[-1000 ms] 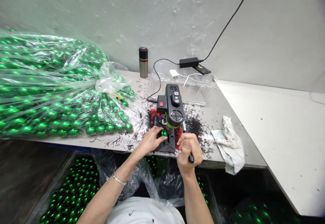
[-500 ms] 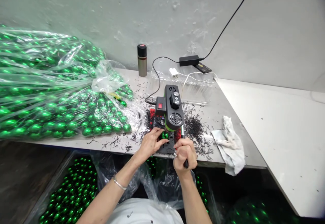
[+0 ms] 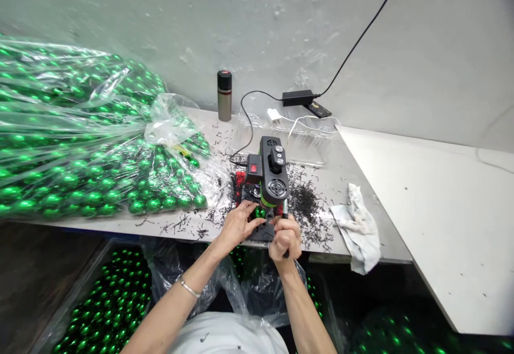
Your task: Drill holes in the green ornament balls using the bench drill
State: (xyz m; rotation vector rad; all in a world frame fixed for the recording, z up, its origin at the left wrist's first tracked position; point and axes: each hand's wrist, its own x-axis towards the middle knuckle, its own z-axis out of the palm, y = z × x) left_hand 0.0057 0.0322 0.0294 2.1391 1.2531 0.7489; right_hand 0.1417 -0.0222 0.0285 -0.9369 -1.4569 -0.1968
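Note:
A small black bench drill press (image 3: 274,166) with a red switch stands near the table's front edge. Under its head sits a shiny green ball (image 3: 260,212). My left hand (image 3: 236,226) has thumb and fingers closed around the ball from the left. The machine's lever (image 3: 285,209) has a black grip, and my right hand (image 3: 286,239) is wrapped round it in a fist. Curly black shavings (image 3: 303,198) lie heaped to the right of the machine. The drill tip itself is hidden under the head.
A big clear bag of green balls (image 3: 92,177) fills the table's left. Behind stand a flask (image 3: 225,97), a power adapter (image 3: 297,97) with cables, and a clear plastic tray (image 3: 309,153). A white rag (image 3: 357,231) lies right. More green balls (image 3: 108,300) lie below the table.
My right hand has shifted slightly left and inward with the lever, its fingertips nearer the green ball. The left hand stays on the ball. The view has turned a little.

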